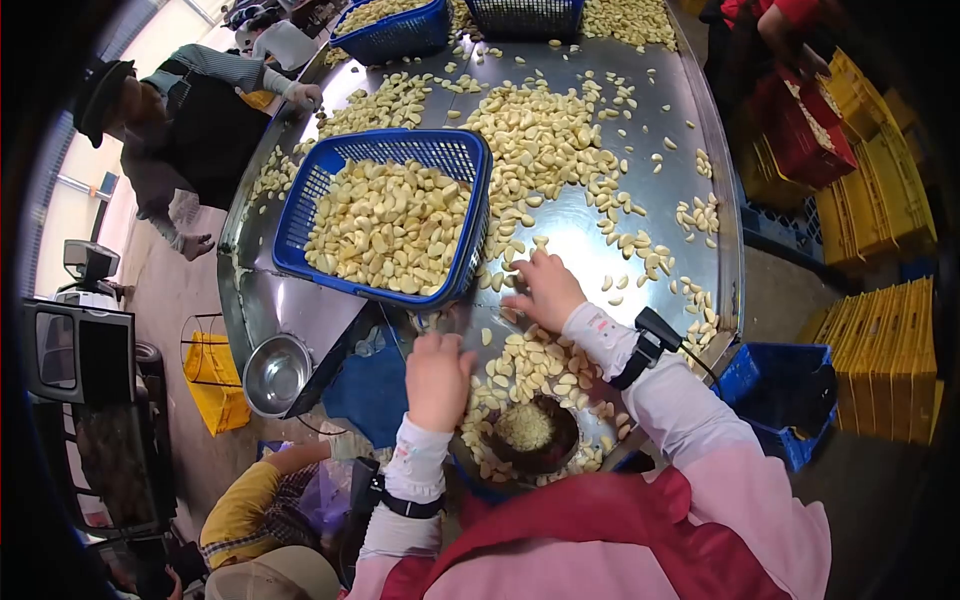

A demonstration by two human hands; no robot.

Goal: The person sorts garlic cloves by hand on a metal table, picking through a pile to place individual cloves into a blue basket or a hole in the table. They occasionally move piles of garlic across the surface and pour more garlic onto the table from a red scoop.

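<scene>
Peeled garlic cloves point(535, 135) lie spread over a shiny metal table point(575, 225). My right hand point(547, 290) is among the cloves right of the basket, its fingers apart and bent down to the table. Nearer to me, my left hand point(438, 382) is below the basket's front edge, back side up. Its fingertips point away and are hidden, so what they hold, if anything, does not show. A blue plastic basket point(383, 290) full of cloves stands tilted on the table. Close to my body, a round opening point(548, 455) in the table has pale bits inside, with loose cloves around it.
A metal bowl point(278, 375) is at the table's left corner. More blue baskets point(400, 35) stand at the far end. One person point(185, 130) works at the left side, another sits below left point(255, 500). Yellow crates point(880, 350) and a blue crate point(785, 395) are at right.
</scene>
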